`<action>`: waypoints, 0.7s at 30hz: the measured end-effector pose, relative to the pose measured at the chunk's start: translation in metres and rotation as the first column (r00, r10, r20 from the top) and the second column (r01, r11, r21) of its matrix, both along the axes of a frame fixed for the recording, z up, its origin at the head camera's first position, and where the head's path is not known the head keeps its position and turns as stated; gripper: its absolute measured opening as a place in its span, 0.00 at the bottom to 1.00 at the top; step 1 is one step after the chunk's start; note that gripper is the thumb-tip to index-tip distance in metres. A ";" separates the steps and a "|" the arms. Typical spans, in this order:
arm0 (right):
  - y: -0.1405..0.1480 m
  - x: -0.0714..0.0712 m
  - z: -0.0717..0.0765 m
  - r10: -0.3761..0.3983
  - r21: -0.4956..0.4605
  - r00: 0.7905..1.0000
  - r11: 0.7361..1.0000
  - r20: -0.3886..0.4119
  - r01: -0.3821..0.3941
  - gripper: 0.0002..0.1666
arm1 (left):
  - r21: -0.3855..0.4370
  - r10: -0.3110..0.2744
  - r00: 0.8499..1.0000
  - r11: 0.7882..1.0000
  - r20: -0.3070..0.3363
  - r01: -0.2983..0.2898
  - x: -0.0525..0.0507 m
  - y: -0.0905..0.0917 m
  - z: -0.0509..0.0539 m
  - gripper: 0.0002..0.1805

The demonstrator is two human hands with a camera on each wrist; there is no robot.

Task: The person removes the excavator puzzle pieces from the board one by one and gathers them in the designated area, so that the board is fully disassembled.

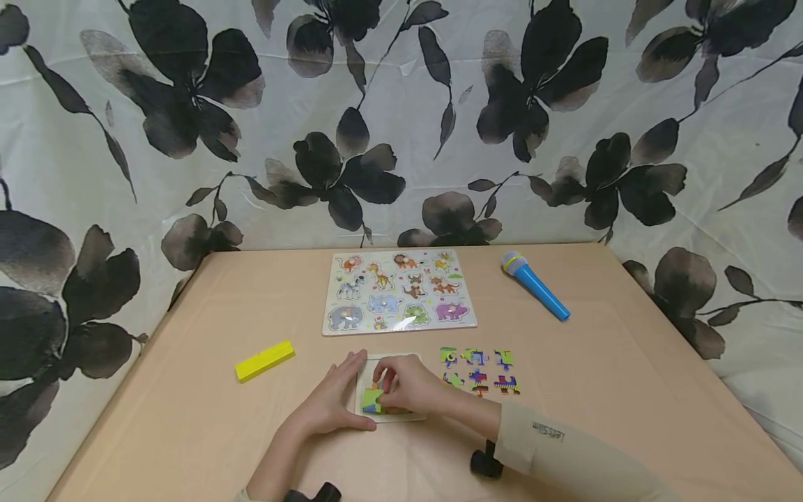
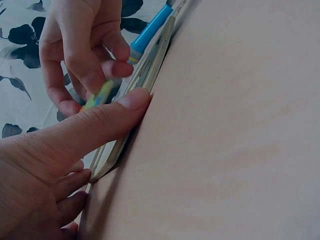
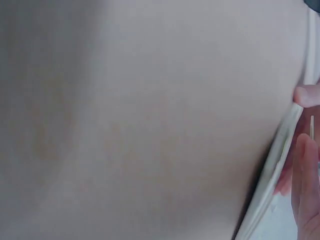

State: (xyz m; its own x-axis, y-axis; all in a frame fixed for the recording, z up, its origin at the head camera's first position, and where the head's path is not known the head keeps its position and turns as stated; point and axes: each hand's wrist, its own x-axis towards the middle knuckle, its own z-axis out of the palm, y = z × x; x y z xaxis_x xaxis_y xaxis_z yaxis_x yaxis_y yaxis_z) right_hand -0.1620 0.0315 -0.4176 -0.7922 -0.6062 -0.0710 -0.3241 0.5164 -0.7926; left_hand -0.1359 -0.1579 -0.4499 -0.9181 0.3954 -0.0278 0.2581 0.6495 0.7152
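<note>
My right hand (image 1: pixel 410 383) is over a small white puzzle tray (image 1: pixel 401 418). Its thumb and fingertips pinch a puzzle piece (image 2: pixel 100 96), green and yellow with some blue, partly hidden and blurred. In the head view, a green and blue puzzle piece (image 1: pixel 371 400) shows at the tray's lower left, partly under the right fingers. My left hand (image 1: pixel 329 404) rests against the tray's left side with fingers stretched out, its thumb touching the near edge. Several loose puzzle pieces (image 1: pixel 479 376) lie in two rows right of the tray. The right wrist view shows mostly table, with fingertips at its right edge.
Beyond the tray lies an animal picture board (image 1: pixel 401 291). A blue toy microphone (image 1: pixel 538 287) sits at the back right. To the left is a yellow block (image 1: pixel 265 360). Floral cloth (image 1: pixel 439 160) hangs behind the wooden table (image 1: pixel 596 376).
</note>
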 end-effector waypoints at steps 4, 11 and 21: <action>0.008 0.001 0.004 -0.006 -0.015 0.999 1.000 0.032 0.007 0.12 | -0.006 -0.004 1.000 1.000 -0.006 0.004 0.000 0.001 0.001 0.61; 0.034 0.006 0.011 0.006 -0.072 0.999 0.997 0.034 -0.003 0.11 | -0.011 -0.008 1.000 1.000 -0.023 0.008 0.000 0.002 0.002 0.62; 0.081 0.013 0.008 -0.023 0.030 1.000 0.999 -0.018 0.024 0.12 | -0.019 0.007 1.000 1.000 -0.014 -0.008 0.001 0.002 0.003 0.63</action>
